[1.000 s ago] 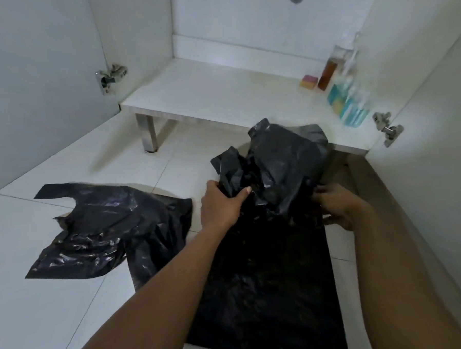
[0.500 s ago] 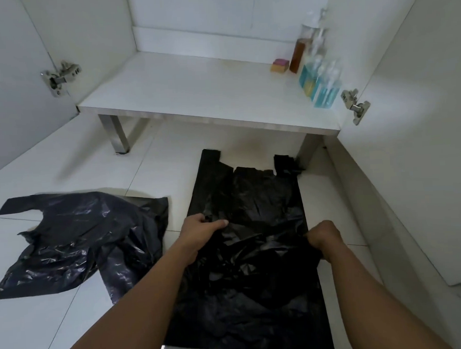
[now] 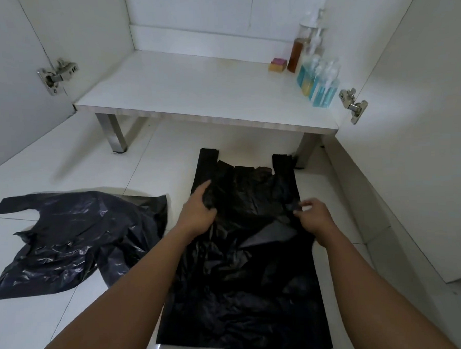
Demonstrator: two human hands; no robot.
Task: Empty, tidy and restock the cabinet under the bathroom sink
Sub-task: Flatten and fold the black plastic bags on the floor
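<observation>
The black plastic bag point(image 3: 245, 267) lies flat on the floor tiles point(image 3: 31, 318). The left hand point(image 3: 198, 212) grips its upper left, the right hand point(image 3: 313, 215) pinches its right edge, both farther up than before. Beyond it, the cabinet shelf point(image 3: 193, 96) holds pump bottles point(image 3: 319, 85); no writing is legible.

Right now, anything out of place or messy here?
Yes: a second black bag lies crumpled on the floor tiles, left of the bag being flattened. The bottles on the shelf stand upright; no spills visible.
</observation>
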